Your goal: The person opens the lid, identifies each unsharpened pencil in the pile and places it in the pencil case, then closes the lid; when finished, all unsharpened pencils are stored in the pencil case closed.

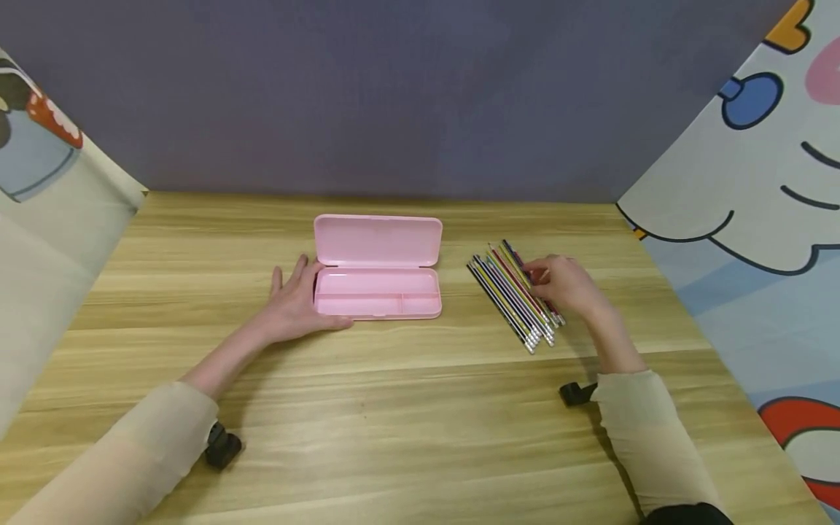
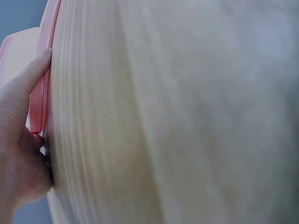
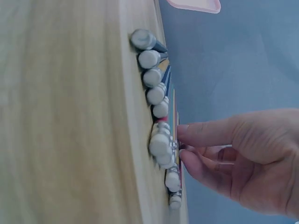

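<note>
A pink pencil case stands on the table with its lid raised at the back and several compartments inside. My left hand holds its left end, the thumb along the front wall and the fingers at the left side. In the left wrist view the thumb presses on the pencil case. Several pencils lie side by side to the right of the case. My right hand touches the pencils' right side. In the right wrist view its thumb and index fingertips stand a little apart at the pencils.
The wooden table runs up to a grey-blue wall panel at the back. Cartoon-printed panels border its left and right sides. Each sleeve has a small black device at its cuff.
</note>
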Motion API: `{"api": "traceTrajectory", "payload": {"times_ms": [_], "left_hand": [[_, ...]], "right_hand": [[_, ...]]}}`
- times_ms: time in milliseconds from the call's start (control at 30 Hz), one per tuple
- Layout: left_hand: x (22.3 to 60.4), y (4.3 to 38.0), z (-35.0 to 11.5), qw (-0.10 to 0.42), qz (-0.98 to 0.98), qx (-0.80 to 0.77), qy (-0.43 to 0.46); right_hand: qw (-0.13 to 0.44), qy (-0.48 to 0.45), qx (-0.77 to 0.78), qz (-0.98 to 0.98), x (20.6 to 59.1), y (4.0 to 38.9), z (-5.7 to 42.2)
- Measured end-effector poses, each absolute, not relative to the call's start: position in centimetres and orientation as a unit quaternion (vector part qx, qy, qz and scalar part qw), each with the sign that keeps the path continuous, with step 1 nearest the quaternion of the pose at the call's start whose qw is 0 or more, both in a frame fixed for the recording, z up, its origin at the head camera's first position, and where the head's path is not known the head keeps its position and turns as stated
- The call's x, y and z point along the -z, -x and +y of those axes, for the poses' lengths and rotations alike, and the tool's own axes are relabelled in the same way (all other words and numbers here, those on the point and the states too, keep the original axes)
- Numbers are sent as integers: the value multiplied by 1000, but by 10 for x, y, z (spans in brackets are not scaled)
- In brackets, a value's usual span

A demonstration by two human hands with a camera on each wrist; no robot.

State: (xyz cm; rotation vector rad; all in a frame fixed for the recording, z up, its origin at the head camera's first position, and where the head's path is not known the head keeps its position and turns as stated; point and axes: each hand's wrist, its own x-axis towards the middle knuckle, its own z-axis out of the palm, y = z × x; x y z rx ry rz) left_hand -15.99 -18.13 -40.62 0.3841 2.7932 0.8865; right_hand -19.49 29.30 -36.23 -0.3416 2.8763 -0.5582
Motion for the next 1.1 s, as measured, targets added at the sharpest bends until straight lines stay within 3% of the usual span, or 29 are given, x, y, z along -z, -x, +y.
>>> {"api": "traceTrajectory", "payload": {"times_ms": [467, 1100], "left_hand": [[406, 160, -183, 89, 940, -300, -133], [404, 158, -180, 86, 941, -301, -131]], "right_hand": [[99, 92, 264, 955, 369, 198, 305], [98, 100, 223, 965, 362, 191, 294]]}}
